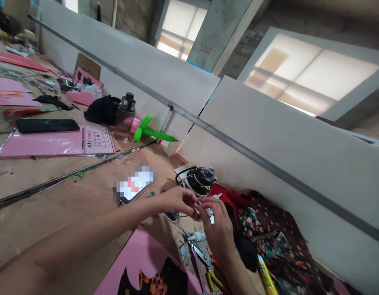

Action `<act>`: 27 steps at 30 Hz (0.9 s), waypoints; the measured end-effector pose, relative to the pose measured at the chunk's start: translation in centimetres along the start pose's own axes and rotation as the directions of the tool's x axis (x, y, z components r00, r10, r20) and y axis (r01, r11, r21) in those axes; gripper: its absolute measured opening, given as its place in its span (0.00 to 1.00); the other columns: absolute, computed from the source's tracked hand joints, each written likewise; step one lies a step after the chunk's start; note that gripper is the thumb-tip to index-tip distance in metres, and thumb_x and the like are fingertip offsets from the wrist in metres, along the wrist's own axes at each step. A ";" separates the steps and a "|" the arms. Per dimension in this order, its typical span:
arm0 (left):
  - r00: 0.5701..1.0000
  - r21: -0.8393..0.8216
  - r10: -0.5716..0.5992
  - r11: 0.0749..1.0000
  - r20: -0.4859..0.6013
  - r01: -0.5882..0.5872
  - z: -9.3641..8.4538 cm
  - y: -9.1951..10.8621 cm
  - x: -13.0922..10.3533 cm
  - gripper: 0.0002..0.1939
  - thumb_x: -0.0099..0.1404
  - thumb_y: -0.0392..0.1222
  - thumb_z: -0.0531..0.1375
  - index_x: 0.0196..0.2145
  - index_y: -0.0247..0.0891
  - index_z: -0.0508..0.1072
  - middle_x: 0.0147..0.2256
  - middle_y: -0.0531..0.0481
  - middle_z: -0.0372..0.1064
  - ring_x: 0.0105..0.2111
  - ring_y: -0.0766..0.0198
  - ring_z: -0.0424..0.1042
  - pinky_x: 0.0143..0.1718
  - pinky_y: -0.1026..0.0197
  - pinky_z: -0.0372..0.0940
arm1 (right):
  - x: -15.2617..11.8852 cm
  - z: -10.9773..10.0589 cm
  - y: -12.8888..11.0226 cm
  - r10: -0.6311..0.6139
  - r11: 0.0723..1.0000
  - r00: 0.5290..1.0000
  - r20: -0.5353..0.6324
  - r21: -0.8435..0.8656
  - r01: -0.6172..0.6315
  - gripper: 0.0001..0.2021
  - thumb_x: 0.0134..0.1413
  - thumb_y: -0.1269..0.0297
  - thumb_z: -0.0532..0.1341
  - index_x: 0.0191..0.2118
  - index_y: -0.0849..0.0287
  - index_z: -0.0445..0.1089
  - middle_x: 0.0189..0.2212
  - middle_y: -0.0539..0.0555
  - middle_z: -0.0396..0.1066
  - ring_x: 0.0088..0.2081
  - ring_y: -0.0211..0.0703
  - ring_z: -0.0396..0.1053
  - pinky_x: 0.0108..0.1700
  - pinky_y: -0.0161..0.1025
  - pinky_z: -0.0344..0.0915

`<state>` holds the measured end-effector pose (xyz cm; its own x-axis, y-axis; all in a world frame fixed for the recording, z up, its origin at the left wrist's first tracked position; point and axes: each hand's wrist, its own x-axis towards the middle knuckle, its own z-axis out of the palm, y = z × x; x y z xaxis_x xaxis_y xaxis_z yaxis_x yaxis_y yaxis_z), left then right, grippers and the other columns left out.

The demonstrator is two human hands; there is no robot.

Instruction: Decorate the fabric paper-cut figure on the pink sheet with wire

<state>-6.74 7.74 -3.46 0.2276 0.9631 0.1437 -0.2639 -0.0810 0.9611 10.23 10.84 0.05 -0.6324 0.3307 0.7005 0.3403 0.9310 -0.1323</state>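
Observation:
My left hand (pixel 181 200) and my right hand (pixel 217 221) meet over the table, fingertips pinched together. Whatever small thing lies between them is too little to make out. Just beyond them stands a dark bottle (pixel 199 180) with a cord round it. Under my right hand are a white nozzle bottle (pixel 198 236) and scissors (pixel 202 255), partly covered by the hand and wrist. Nearer to me lies a pink sheet (pixel 131 262) bearing black and flower-patterned cloth cutouts (pixel 155 282). A lit phone (pixel 137 184), blurred on its screen, rests left of my hands.
Patterned cloth (pixel 278 254) is heaped at right, beside a yellow glue tube (pixel 266 274). A metal strip (pixel 69 170) crosses the table. Beyond it are a dark phone (pixel 48 125), a pink paper pack (pixel 48 143), a water bottle (pixel 125 116) and a green balloon-like thing (pixel 143 130). A white partition (pixel 269 164) borders the table.

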 end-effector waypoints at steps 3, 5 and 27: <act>1.000 0.029 -0.009 1.000 -0.003 0.009 -0.4 0.4 -0.2 0.19 0.44 0.33 0.69 0.37 0.38 0.74 0.26 0.57 0.70 0.29 0.68 0.70 0.35 0.64 0.63 | 0.2 -0.1 -0.4 -0.053 0.999 0.998 0.017 -0.005 0.053 0.03 0.60 0.68 0.56 0.34 0.57 0.63 0.36 0.56 0.67 0.41 0.45 0.66 0.44 0.45 0.64; 1.000 0.055 -0.001 0.999 0.023 0.000 -0.6 0.8 -0.3 0.24 0.44 0.34 0.69 0.41 0.39 0.74 0.28 0.55 0.71 0.31 0.68 0.70 0.35 0.64 0.64 | 0.3 -0.4 -0.7 -0.071 0.997 0.997 0.027 0.008 0.071 0.03 0.60 0.69 0.56 0.34 0.57 0.63 0.36 0.56 0.67 0.41 0.46 0.66 0.45 0.46 0.64; 0.999 0.198 -0.035 0.980 -0.009 0.036 -3.5 -1.9 0.5 0.14 0.49 0.45 0.67 0.34 0.37 0.77 0.30 0.53 0.72 0.33 0.65 0.69 0.36 0.66 0.61 | 3.5 1.7 4.2 -0.050 0.981 0.999 -0.010 -0.190 0.047 0.11 0.60 0.58 0.56 0.31 0.58 0.68 0.49 0.63 0.66 0.56 0.56 0.57 0.55 0.57 0.56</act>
<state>-9.41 9.26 -6.00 0.2285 0.9676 0.1075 -0.0651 -0.0950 0.9934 8.23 16.14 0.75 -0.6414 0.2821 0.7135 0.4361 0.8992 0.0364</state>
